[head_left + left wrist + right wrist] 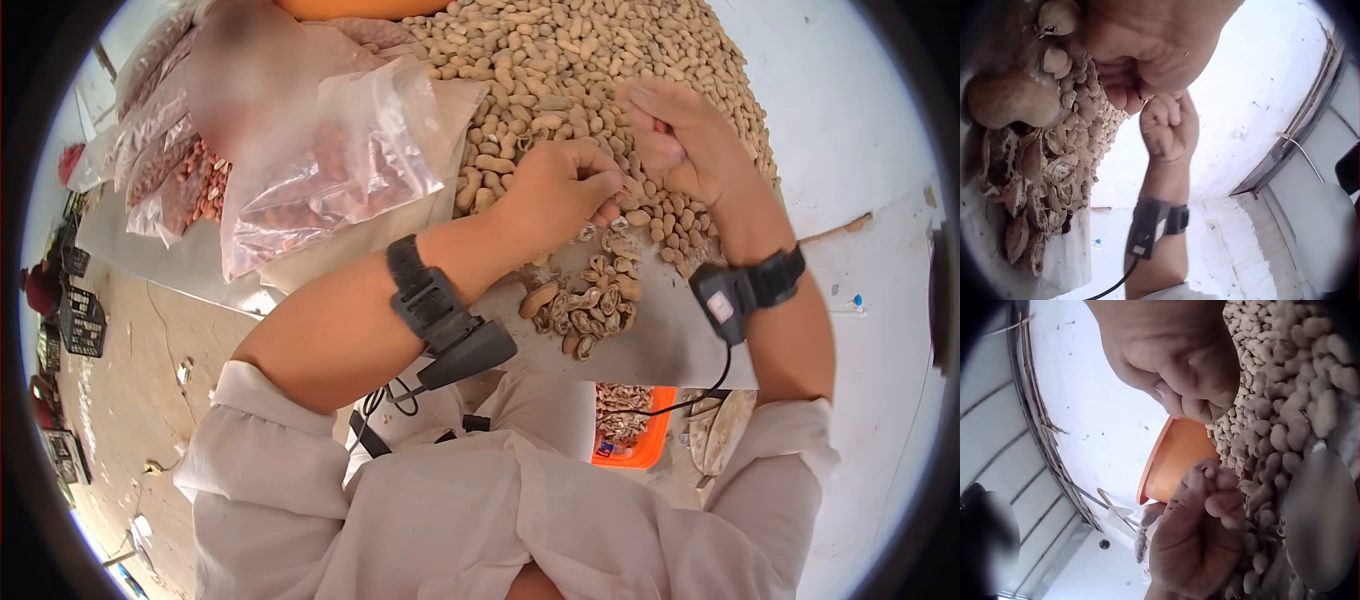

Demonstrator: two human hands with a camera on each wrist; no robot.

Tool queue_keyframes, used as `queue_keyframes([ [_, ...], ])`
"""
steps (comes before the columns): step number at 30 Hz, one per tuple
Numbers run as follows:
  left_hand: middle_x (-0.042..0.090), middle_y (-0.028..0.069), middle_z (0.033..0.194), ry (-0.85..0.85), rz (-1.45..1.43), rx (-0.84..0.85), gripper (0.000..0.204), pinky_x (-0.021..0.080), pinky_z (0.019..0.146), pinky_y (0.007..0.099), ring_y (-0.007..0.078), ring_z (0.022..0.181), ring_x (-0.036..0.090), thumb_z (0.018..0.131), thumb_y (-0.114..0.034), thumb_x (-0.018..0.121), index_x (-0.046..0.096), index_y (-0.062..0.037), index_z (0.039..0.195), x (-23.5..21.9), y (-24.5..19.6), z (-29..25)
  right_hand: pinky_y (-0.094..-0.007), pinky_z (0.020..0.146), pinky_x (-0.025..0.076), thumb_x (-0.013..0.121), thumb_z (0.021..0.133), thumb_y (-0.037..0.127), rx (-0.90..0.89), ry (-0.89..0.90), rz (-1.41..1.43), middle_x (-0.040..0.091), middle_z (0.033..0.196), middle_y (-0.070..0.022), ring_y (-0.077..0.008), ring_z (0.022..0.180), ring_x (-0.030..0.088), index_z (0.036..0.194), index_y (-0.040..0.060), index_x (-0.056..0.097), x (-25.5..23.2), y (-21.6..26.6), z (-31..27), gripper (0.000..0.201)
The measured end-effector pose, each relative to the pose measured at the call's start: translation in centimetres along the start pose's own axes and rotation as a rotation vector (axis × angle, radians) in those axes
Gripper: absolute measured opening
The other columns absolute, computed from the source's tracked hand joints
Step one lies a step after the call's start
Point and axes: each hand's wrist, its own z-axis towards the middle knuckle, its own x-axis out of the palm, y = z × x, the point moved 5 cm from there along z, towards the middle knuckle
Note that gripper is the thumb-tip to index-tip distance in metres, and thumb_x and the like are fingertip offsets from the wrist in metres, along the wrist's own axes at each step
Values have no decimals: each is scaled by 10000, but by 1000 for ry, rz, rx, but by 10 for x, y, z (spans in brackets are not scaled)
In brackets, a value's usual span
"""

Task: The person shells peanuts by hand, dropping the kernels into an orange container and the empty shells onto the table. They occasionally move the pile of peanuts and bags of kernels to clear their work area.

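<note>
Both hands are raised over the near edge of a large heap of unshelled peanuts (570, 50). My left hand (562, 195) has its thumb against its curled fingers, pinching a peanut, mostly hidden, at the fingertips. To its right, my right hand (680, 140) is curled into a loose fist, with a reddish peanut kernel (661, 127) showing inside the curl. In the right wrist view the right hand (1179, 362) is above the left hand (1197, 531), a small gap apart. Below the hands lies a small pile of cracked peanut shells (590, 310).
Clear plastic bags (340, 160) of red kernels lie to the left. An orange basin (1175, 459) stands beyond the heap. Below the table edge is an orange container (655, 440) with shells. A cable (728, 365) hangs from the right wrist camera.
</note>
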Motion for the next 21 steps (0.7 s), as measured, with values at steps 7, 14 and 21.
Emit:
queue_keyframes([
  [7, 607, 52, 675, -14, 129, 157, 159, 445, 548, 230, 98, 582, 554, 834, -108, 566, 619, 43, 830, -1, -1, 1, -176, 438, 392, 541, 885, 187, 137, 346, -483, 481, 678, 4, -66, 546, 472, 913, -9, 551, 95, 10, 72, 198],
  [14, 621, 68, 701, -80, 159, 198, 150, 452, 555, 241, 100, 593, 559, 813, -86, 564, 627, 48, 791, -10, -1, 2, -329, 807, 490, 526, 890, 273, -3, 206, -468, 554, 1033, -140, -203, 891, 570, 1008, -40, 552, 150, 14, 70, 335],
  [21, 618, 40, 699, -135, -114, 222, 151, 438, 527, 213, 69, 584, 543, 844, -121, 553, 630, 6, 820, -16, -3, 7, -255, 670, 464, 498, 906, 302, -333, -181, -428, 567, 959, -94, -153, 781, 547, 1052, 13, 558, 72, 45, 13, 330],
])
